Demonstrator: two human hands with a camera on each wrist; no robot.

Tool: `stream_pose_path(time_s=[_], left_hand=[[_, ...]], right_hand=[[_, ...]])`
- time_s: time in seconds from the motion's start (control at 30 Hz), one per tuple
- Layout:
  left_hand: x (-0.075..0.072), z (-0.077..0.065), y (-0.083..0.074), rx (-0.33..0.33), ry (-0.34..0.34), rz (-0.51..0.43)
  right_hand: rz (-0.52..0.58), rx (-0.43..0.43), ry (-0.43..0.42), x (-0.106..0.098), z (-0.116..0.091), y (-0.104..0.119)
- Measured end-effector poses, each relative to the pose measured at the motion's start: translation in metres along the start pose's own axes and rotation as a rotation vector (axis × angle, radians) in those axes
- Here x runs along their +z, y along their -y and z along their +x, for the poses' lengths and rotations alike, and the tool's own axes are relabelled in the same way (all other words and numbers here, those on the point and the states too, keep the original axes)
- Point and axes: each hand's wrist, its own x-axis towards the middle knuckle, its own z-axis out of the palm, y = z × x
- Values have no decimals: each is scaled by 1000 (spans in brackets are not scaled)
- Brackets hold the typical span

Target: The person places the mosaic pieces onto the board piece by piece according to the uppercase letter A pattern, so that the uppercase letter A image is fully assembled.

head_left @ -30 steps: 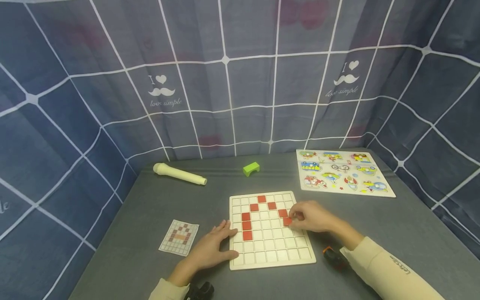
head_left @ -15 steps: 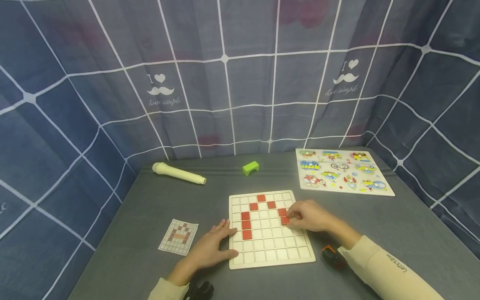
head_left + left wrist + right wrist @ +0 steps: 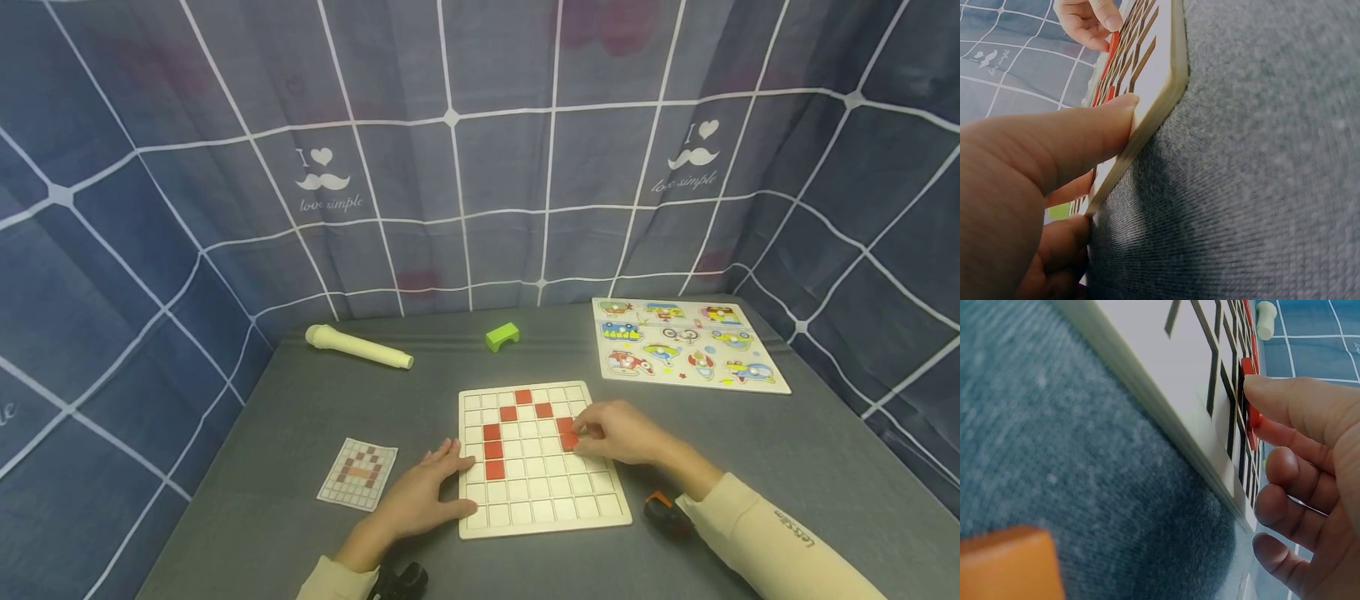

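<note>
A pale wooden grid board (image 3: 540, 510) lies on the table, with several red square tiles (image 3: 492, 450) set in an arch of cells. At its right side, my right hand (image 3: 622, 432) pinches a red tile (image 3: 1253, 412) between thumb and forefinger, just below another red one. The right wrist view shows that tile tilted slightly against the grid, with the other fingers loosely bent. On the opposite edge rests my left hand (image 3: 422, 493), thumb and forefinger spread over the rim. Close up, its thumb (image 3: 1100, 128) presses the board's border.
Left of the board lies a small pattern card (image 3: 358, 475) printed with a similar arch. Farther back are a cream toy microphone (image 3: 360, 347), a green arch block (image 3: 502, 337) and a vehicle picture board (image 3: 686, 346). Behind them hangs a blue checked curtain (image 3: 495, 167).
The red tile under my right hand has shifted slightly left, into line with its cell below the neighbouring tile. My left hand has stayed in place.
</note>
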Motion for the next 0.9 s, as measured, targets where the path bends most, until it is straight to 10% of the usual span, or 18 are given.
stream_pose_path(time_s=[0.9], left_hand=[[1, 0, 1, -7, 4, 4]], right_hand=[[-3, -16, 19, 2, -2, -1]])
